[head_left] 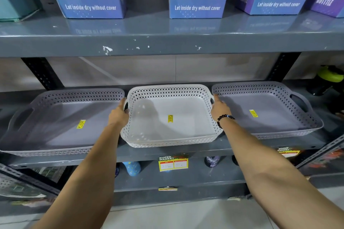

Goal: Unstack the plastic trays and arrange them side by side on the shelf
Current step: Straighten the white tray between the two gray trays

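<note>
Partly hidden, my fingertips curl into the white tray's (171,117) side handles: left hand (119,113) and right hand (219,108) grip it, between two grey trays (61,117) (268,109) on the shelf (167,152).

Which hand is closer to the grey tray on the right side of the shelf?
Right. The right hand grips the white tray's right handle, beside the right grey tray's left rim. The left hand holds the opposite handle.
</note>
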`<state>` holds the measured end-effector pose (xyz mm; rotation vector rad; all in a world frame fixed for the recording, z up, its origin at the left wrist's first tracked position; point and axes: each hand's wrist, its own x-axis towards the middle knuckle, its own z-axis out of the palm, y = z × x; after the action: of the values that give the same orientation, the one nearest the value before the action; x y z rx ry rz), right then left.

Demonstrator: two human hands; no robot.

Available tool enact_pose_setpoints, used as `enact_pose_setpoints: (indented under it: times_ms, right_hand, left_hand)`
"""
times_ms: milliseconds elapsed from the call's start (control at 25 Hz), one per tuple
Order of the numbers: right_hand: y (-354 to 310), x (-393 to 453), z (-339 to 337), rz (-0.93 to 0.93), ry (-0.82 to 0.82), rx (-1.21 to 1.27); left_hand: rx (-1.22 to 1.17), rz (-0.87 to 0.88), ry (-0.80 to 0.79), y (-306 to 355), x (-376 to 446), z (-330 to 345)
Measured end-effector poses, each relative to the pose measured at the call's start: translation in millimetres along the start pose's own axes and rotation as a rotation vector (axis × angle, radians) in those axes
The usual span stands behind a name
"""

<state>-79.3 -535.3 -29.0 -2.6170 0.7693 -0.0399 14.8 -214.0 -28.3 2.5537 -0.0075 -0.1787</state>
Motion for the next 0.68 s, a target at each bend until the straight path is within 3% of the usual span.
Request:
enact_pose_setpoints:
  times_ms: [680]
  right_hand:
    - [-1.4,0.3,-3.1,-0.052,0.035,-0.054]
  left_hand:
    - [0.017,0.049,0.063,7.3,6.0,4.6]
